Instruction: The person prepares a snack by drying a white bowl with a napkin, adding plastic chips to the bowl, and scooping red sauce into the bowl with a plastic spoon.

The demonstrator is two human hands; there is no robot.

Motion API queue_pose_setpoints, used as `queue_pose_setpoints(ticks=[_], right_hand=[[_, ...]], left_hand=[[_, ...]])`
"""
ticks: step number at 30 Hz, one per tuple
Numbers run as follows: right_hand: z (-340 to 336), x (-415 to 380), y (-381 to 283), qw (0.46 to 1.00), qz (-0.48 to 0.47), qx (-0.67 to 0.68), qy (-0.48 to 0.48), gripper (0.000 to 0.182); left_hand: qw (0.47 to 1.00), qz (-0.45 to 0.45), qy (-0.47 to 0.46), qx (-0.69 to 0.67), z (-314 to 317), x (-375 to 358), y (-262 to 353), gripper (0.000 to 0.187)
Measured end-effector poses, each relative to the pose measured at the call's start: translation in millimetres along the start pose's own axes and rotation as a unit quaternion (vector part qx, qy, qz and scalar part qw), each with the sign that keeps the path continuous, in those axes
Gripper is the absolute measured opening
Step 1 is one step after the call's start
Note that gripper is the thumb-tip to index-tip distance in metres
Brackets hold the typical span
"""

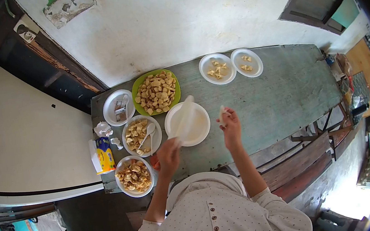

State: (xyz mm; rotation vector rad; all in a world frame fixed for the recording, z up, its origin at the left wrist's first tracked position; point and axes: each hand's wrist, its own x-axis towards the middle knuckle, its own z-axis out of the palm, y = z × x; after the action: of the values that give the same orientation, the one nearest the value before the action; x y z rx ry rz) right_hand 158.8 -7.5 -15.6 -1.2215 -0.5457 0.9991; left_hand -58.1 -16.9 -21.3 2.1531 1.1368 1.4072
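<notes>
My left hand [170, 157] is closed on a long, whitish translucent plastic strip [188, 114], blurred by motion, which slants up over the white plate [205, 133] in front of me. To the right of that plate, my right hand [231, 130] pinches a small pale white piece [222, 113] between thumb and fingers; its kind cannot be made out. Left of the plate, a white bowl [130, 152] holds light brown pieces and two white plastic spoons [149, 129]. Just behind the plate stands a green dish [135, 88] piled with tan chunks.
Another bowl of brown pieces [133, 176] sits at the near left, beside a yellow and blue packet [105, 155]. A plate with small packets [108, 110] lies at the back left. Two plates with a few pieces, one left [204, 70] and one right [257, 69], stand against the wall.
</notes>
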Motion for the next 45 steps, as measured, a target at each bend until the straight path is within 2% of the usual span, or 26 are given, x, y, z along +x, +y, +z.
queue_pose_setpoints(ticks=[1,2,3,4,5,6,9,13,16,21,23,25,29,31,32,34,35,37,38,40,43,45], right_hand=[[-10,4,-3,0.997,0.061,0.053,0.019,0.016],[-18,6,-5,0.986,0.122,0.105,0.036,0.020],[-26,5,-2,0.986,0.119,0.106,0.038,0.020],[-35,2,5,0.992,0.086,0.078,0.054,0.021],[-44,-1,12,0.995,0.053,0.049,0.071,0.022],[-52,-7,20,0.995,0.044,0.038,0.085,0.020],[-71,-36,42,0.994,0.053,0.026,0.094,0.019],[-77,-79,71,0.989,0.067,-0.018,0.134,0.016],[-71,-105,91,0.983,0.102,-0.010,0.153,0.016],[-47,-112,96,0.980,0.146,-0.018,0.135,0.018],[-42,-105,96,0.985,0.135,-0.058,0.086,0.019],[-32,-97,91,0.987,0.132,-0.056,0.077,0.020],[-21,-88,80,0.987,0.129,-0.068,0.061,0.022],[-16,-83,79,0.989,0.130,-0.061,0.041,0.022],[-17,-82,83,0.989,0.138,-0.057,0.023,0.022],[-13,-83,83,0.987,0.148,-0.054,-0.002,0.022],[-11,-84,83,0.986,0.159,-0.050,-0.023,0.022],[-9,-85,83,0.983,0.170,-0.047,-0.046,0.022],[-10,-84,87,0.979,0.188,-0.059,-0.060,0.022],[-7,-85,88,0.971,0.218,-0.064,-0.075,0.025],[-3,-82,88,0.961,0.256,-0.031,-0.101,0.026],[-2,-77,90,0.957,0.263,-0.012,-0.119,0.026]], left_hand=[[1.000,0.003,-0.002,-0.002,2,2,5,0.018],[0.995,0.021,-0.092,-0.013,3,4,10,0.019],[0.983,0.038,-0.181,-0.023,4,4,14,0.021],[0.982,0.041,-0.181,-0.026,8,0,13,0.021],[0.974,0.080,-0.211,-0.008,13,-8,9,0.021],[0.963,0.119,-0.241,0.010,18,-17,4,0.021],[0.943,0.160,-0.289,0.035,30,-47,-20,0.019],[0.933,0.195,-0.292,0.073,37,-72,-46,0.016],[0.940,0.174,-0.283,0.081,39,-88,-61,0.017],[0.934,0.164,-0.302,0.099,48,-95,-83,0.020],[0.935,0.148,-0.301,0.113,50,-97,-83,0.022],[0.943,0.088,-0.303,0.109,48,-83,-77,0.027],[0.946,0.072,-0.293,0.121,34,-68,-56,0.032],[0.969,0.001,-0.242,0.058,31,-66,-51,0.034],[0.970,-0.004,-0.237,0.061,31,-66,-49,0.034],[0.966,-0.130,-0.181,-0.130,33,-71,-48,0.035],[0.967,-0.133,-0.177,-0.127,35,-74,-46,0.035],[0.889,-0.325,-0.143,-0.289,40,-77,-38,0.035],[0.889,-0.326,-0.139,-0.288,43,-77,-36,0.035],[0.761,-0.459,-0.101,-0.447,47,-77,-32,0.034],[0.739,-0.475,-0.098,-0.467,49,-74,-30,0.031],[0.755,-0.470,-0.098,-0.447,46,-69,-27,0.029]])
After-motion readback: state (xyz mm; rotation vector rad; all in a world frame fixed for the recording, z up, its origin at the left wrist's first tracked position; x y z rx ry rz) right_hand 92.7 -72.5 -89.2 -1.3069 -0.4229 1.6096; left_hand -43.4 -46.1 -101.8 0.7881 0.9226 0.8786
